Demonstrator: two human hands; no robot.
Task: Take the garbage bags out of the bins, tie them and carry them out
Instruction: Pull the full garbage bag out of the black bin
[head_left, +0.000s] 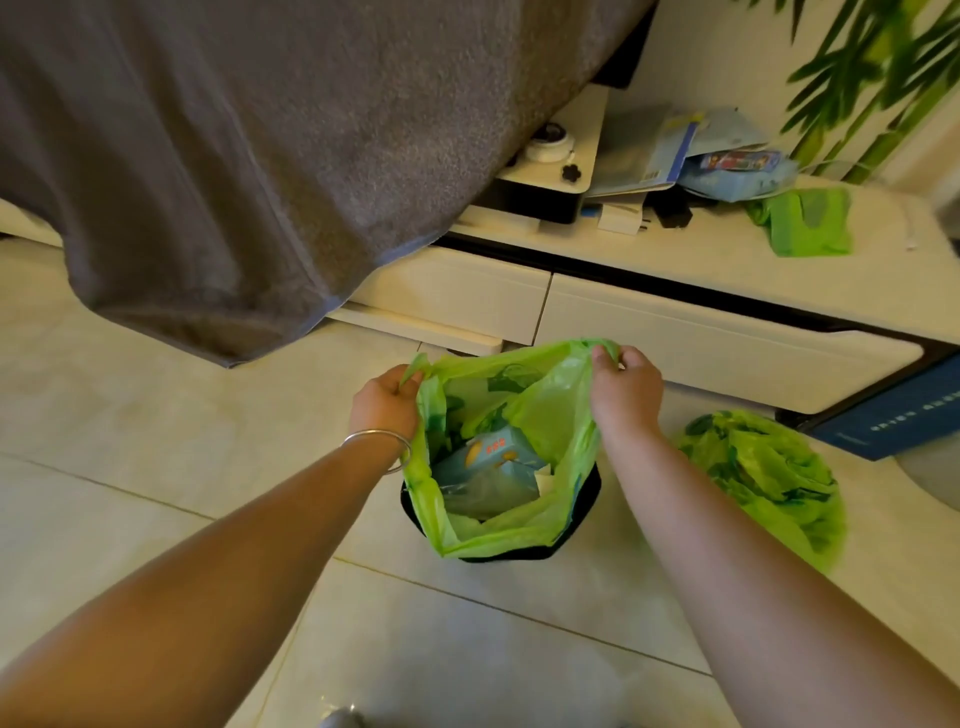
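Your left hand (387, 397) | your right hand (626, 382) | fingers of both pinch thin green plastic garbage bag (550, 410) rim | bag sits in black round bin (584, 496)

Both bare forearms are stretched fwd & down. Left hand (387, 400), thin silver bangle (379, 441) at wrist, is curled in a pinch; right hand (626, 384) likewise.

a home living room: pale floor tiles (156, 415), a low cream tv cabinet (675, 332) with drawers, a grey blanket (234, 156) draped over it, bamboo-leaf decor (872, 67) behind.
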